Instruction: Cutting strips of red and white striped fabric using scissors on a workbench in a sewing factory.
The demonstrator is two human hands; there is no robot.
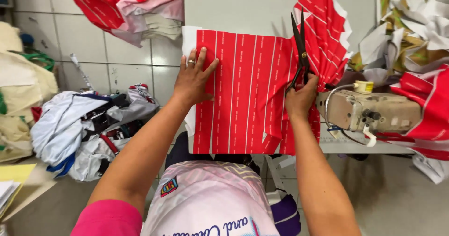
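Note:
A red fabric piece (243,91) with thin white stripes lies flat on a grey table (238,7), over a white backing sheet. My left hand (192,77), a ring on one finger, presses flat on the fabric's left edge with fingers spread. My right hand (301,96) grips black scissors (299,44) by the handles, blades nearly together and pointing away from me along the fabric's right side. More red striped fabric (327,35) bunches up beyond the scissors.
A beige sewing machine (369,112) sits right of my right hand. Crumpled paper and cloth scraps (411,30) pile at the far right. A heap of white and dark garments (84,124) lies on the floor left; red fabric (126,4) hangs top left.

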